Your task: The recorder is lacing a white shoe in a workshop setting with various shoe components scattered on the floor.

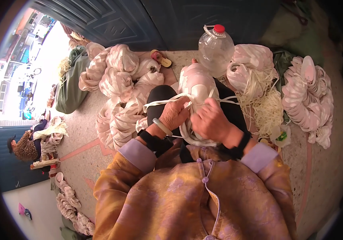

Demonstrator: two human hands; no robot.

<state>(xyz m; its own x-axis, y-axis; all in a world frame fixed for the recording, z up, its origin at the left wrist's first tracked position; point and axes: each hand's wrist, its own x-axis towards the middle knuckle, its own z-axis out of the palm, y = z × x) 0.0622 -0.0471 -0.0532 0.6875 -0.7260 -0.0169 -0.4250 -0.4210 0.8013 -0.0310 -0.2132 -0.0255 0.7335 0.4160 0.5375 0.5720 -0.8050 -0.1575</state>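
A pale sneaker [197, 80] sits upright in my lap between my knees, its toe pointing away from me. White shoelace [161, 103] runs from its eyelets, with loose ends sticking out to the left and right. My left hand [175, 114] is closed at the left side of the lacing, its fingertips pinching the lace. On the right side of the shoe opening my right hand [213, 122] is curled, its fingertips pressed together near the tongue. What lies inside the right fingers is hidden.
Piles of pale shoe pieces [117, 82] lie on the floor at left, more bundled pieces [309, 98] at right. Loose cream laces [267, 112] spread beside my right knee. A clear red-capped jug [215, 50] stands ahead, near dark doors [207, 20]. Another person [25, 146] sits far left.
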